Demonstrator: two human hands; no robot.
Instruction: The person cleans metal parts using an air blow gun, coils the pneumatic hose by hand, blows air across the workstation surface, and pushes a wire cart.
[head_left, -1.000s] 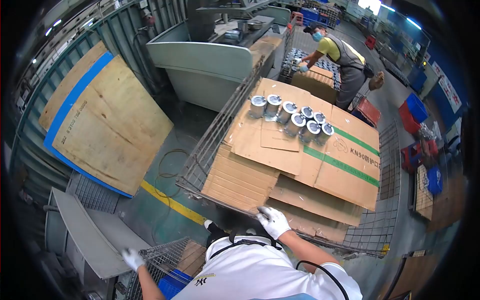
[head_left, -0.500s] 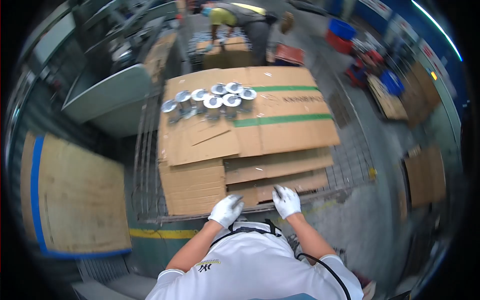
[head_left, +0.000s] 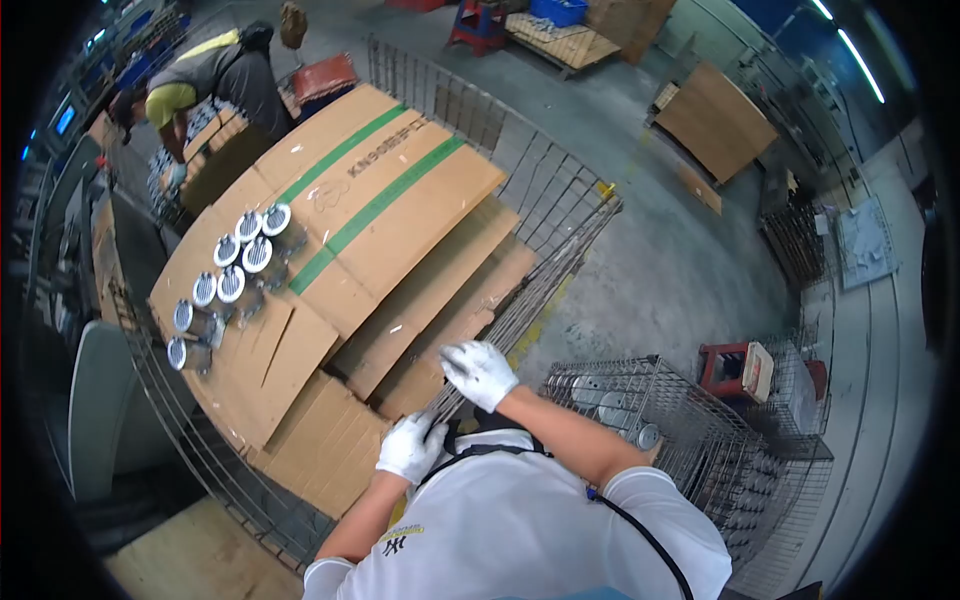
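Observation:
My left hand (head_left: 412, 447), in a white glove, is held close to my waist beside the near edge of the cardboard. Its fingers are loosely bent and apart, and nothing shows in them. My right hand (head_left: 478, 374), also white-gloved, hovers by the wire cage's near rim with fingers loosely spread and nothing held. Whether either hand touches the rim I cannot tell. In front of both lie stacked cardboard sheets (head_left: 400, 190) with green stripes. Several metal cylinders with pale round tops (head_left: 232, 283) stand on the left part of the top sheet.
A wire cage (head_left: 560, 205) surrounds the cardboard. At the right are another wire basket (head_left: 650, 385) with metal parts and a red stool (head_left: 735, 370). A co-worker (head_left: 215, 85) bends over a box at the far left. A wooden board (head_left: 195, 550) lies at lower left.
My view has swung to the right, so the cardboard and cage now appear turned and farther left. The wire basket on the right has come into view. Both hands remain empty near my waist.

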